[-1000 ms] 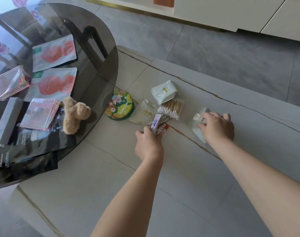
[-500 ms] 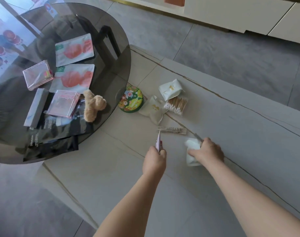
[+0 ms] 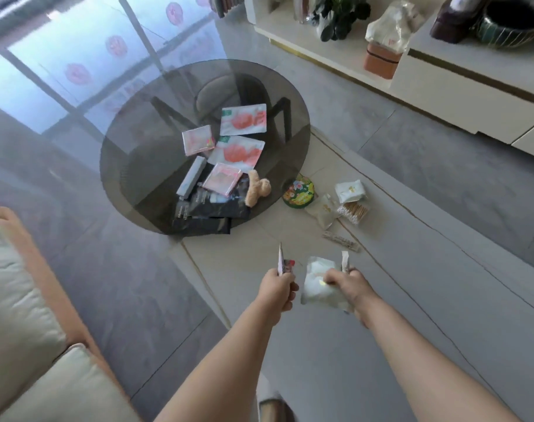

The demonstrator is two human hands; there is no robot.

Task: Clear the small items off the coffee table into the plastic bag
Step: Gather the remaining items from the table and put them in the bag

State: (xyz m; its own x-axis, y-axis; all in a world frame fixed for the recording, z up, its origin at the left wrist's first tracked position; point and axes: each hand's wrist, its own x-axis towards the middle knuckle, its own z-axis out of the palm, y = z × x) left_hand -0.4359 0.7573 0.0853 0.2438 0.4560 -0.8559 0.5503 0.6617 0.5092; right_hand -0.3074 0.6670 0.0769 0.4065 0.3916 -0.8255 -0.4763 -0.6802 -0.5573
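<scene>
Pale stone with thin gold veins makes up the worktop [image 3: 381,300] under both hands. The left hand [image 3: 277,287] is curled round two slim sachets [image 3: 282,263], which stand up out of its fist, one whitish and one with red print. Just to its right, the right hand [image 3: 349,284] pinches the crumpled clear plastic bag [image 3: 319,284] by its upper edge, so the bag hangs below and to the left of the knuckles; the same hand also holds a narrow pale sachet [image 3: 345,261] upright between its fingers. The two hands are near each other but apart, both raised a little over the near end of the worktop. Beyond the right hand, a long thin packet [image 3: 341,240] lies flat on the stone. Farther out from it sit a pack of cotton swabs [image 3: 353,212], a small beige pouch [image 3: 324,210] touching it on the left, and a white folded packet [image 3: 350,190] just past the swabs. A round green tin [image 3: 299,194] with a flowered lid lies beyond the left hand, beside the edge of a smoked-glass round table [image 3: 144,153] that overlaps the worktop's far corner. On that glass rest a small plush bear [image 3: 256,190], two pink-and-white flat packs [image 3: 241,135], pink sleeves and dark sachets. A cream sofa cushion [image 3: 19,315] fills the space well to the left of the left hand.
</scene>
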